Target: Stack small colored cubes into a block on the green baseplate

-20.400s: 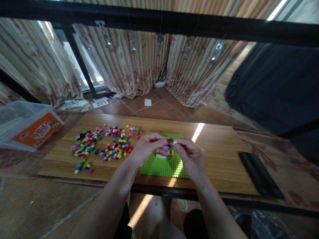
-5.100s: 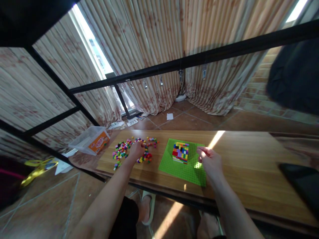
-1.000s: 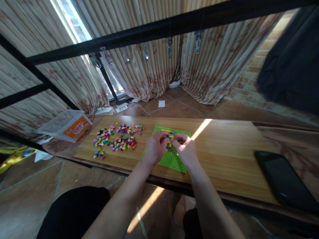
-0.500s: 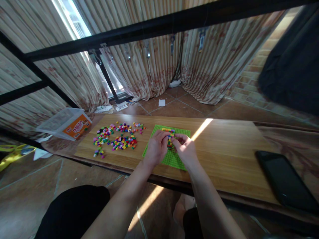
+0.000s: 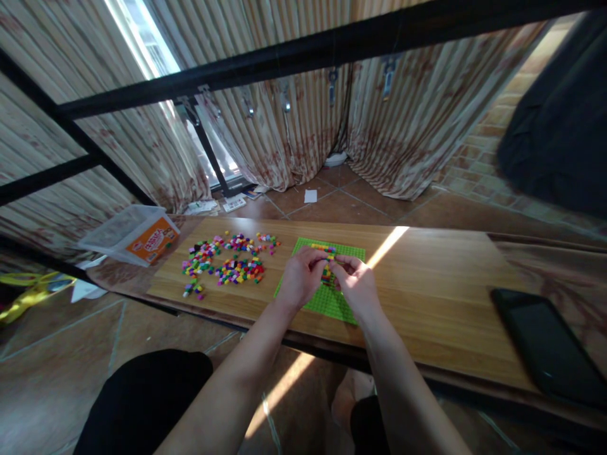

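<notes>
A green studded baseplate (image 5: 329, 303) lies on the wooden table, beneath both of my hands. Small coloured building bricks (image 5: 326, 274) form a block on it, partly covered by my fingers. My left hand (image 5: 303, 273) is over the plate's left half, thumb and fingertips pinched together at the bricks. From the right, my right hand (image 5: 355, 278) meets it with bent fingers closed at the same spot. Whatever is between the fingertips is too small and too hidden to name.
Loose coloured bricks (image 5: 239, 272) are spread in piles left of the plate. Beyond them stands a clear plastic box (image 5: 118, 237) with an orange label. A black phone (image 5: 545, 341) lies at the table's right end. A dark metal bar (image 5: 284, 60) crosses above the far side.
The whole view has shifted slightly to the right. Both hands stay pinched over the bricks, the fingertips a little closer over the block.
</notes>
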Demonstrator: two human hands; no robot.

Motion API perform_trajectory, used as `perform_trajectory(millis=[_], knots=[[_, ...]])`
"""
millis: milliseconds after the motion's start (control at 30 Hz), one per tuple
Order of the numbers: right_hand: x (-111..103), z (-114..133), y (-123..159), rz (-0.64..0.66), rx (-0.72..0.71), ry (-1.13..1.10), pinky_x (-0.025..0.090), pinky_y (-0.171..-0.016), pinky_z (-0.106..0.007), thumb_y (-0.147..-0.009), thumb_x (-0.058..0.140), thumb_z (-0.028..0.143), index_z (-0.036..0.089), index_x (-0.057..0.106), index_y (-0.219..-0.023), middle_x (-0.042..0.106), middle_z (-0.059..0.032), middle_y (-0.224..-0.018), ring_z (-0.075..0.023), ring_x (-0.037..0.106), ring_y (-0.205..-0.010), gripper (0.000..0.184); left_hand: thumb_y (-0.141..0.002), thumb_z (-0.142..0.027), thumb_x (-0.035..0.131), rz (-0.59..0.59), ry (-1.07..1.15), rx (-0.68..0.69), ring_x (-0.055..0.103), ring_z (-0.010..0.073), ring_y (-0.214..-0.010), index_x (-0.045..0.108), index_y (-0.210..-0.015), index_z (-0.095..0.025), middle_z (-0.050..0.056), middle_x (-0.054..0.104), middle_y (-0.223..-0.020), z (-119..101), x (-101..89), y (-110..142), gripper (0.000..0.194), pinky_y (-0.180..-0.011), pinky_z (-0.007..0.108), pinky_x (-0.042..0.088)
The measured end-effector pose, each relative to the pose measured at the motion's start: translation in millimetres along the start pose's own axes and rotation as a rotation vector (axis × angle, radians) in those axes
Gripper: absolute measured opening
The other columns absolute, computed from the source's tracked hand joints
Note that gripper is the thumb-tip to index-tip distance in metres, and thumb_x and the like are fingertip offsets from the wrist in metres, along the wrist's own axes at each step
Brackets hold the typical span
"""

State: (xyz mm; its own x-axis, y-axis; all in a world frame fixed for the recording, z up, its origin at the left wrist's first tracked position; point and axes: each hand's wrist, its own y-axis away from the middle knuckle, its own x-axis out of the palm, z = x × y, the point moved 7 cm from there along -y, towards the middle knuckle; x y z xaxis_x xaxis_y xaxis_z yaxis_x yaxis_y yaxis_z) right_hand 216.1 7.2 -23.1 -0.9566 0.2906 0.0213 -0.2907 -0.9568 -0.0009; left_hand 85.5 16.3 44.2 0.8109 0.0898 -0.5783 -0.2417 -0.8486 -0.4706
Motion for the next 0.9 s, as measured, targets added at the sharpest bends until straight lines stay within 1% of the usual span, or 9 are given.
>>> perform_trajectory(millis=[200,367,500,567,667,733,800,833,900], knots=[[2.8,3.2,2.9,-0.016,0.016,-0.08,0.042,-0.042,-0.024,-0.066,0.07,0.046,0.015,0.06,-0.089,0.056,0.0028,-0.06,-0.0106,0.05,-0.047,0.04,-0.084,-0.013,0.057,-0.007,-0.022,-0.005,0.061,0.0154,-0.082,0.067,-0.083,-0.018,0.003,0.065,-0.081,-2.2,1.5,0.1,0.011,-0.077,0.029,0.051],[6.4,4.4,7.0,0.007,0.021,-0.131,0.044,-0.042,-0.025,-0.068,0.069,0.046,0.017,0.056,-0.093,0.056,0.0039,-0.061,-0.0112,0.052,-0.046,0.04,-0.087,-0.016,0.054,-0.015,-0.047,0.011,0.06,0.0161,-0.082,0.067,-0.081,-0.018,0.004,0.064,-0.081,-2.8,3.6,2.3,0.014,-0.078,0.031,0.05],[9.1,5.4,9.0,0.042,0.003,-0.157,0.043,-0.042,-0.025,-0.071,0.067,0.045,0.019,0.052,-0.098,0.054,0.0066,-0.057,-0.0108,0.049,-0.042,0.041,-0.088,-0.015,0.051,-0.013,-0.058,0.044,0.059,0.0164,-0.082,0.066,-0.082,-0.017,0.005,0.063,-0.082,-0.8,6.1,4.2,0.017,-0.077,0.03,0.05],[9.3,5.0,9.0,0.047,0.019,-0.17,0.044,-0.043,-0.025,-0.069,0.069,0.046,0.019,0.052,-0.098,0.054,0.0072,-0.055,-0.0107,0.049,-0.041,0.043,-0.089,-0.015,0.051,-0.008,-0.066,0.051,0.059,0.0163,-0.082,0.066,-0.082,-0.017,0.005,0.063,-0.082,-0.6,6.7,4.2,0.017,-0.077,0.03,0.05],[7.7,4.1,8.4,0.042,0.073,-0.187,0.045,-0.044,-0.026,-0.064,0.073,0.048,0.018,0.054,-0.096,0.056,0.0059,-0.057,-0.0112,0.051,-0.043,0.048,-0.089,-0.016,0.05,0.005,-0.077,0.043,0.059,0.0161,-0.081,0.067,-0.082,-0.017,0.005,0.064,-0.081,-3.4,5.6,2.5,0.018,-0.076,0.03,0.05],[4.8,4.0,8.1,0.031,0.118,-0.202,0.044,-0.045,-0.026,-0.062,0.073,0.05,0.017,0.056,-0.092,0.058,0.0041,-0.059,-0.0111,0.051,-0.045,0.048,-0.09,-0.015,0.049,0.01,-0.07,0.046,0.06,0.0159,-0.083,0.067,-0.086,-0.017,0.005,0.065,-0.084,-6.9,1.4,1.5,0.019,-0.077,0.03,0.051],[0.5,5.0,7.4,0.019,0.147,-0.234,0.044,-0.046,-0.026,-0.065,0.071,0.052,0.018,0.058,-0.087,0.058,0.0027,-0.062,-0.0103,0.05,-0.046,0.043,-0.09,-0.015,0.048,-0.02,-0.074,0.059,0.061,0.0159,-0.086,0.067,-0.09,-0.017,0.006,0.067,-0.088,-7.6,-9.6,2.3,0.019,-0.08,0.03,0.051],[-2.4,5.6,6.8,0.009,0.153,-0.254,0.043,-0.046,-0.025,-0.066,0.07,0.053,0.018,0.058,-0.085,0.058,0.0024,-0.062,-0.01,0.05,-0.046,0.041,-0.09,-0.015,0.048,-0.045,-0.091,0.062,0.061,0.0162,-0.087,0.067,-0.092,-0.017,0.006,0.067,-0.089,-5.1,-17.7,3.9,0.019,-0.081,0.031,0.05],[-9.3,6.1,5.3,-0.022,0.153,-0.286,0.041,-0.046,-0.024,-0.067,0.069,0.052,0.019,0.059,-0.082,0.057,0.0028,-0.062,-0.0094,0.048,-0.047,0.038,-0.089,-0.015,0.049,-0.118,-0.158,0.045,0.062,0.0174,-0.09,0.067,-0.093,-0.017,0.006,0.068,-0.089,8.0,-39.3,10.7,0.018,-0.084,0.032,0.05]])
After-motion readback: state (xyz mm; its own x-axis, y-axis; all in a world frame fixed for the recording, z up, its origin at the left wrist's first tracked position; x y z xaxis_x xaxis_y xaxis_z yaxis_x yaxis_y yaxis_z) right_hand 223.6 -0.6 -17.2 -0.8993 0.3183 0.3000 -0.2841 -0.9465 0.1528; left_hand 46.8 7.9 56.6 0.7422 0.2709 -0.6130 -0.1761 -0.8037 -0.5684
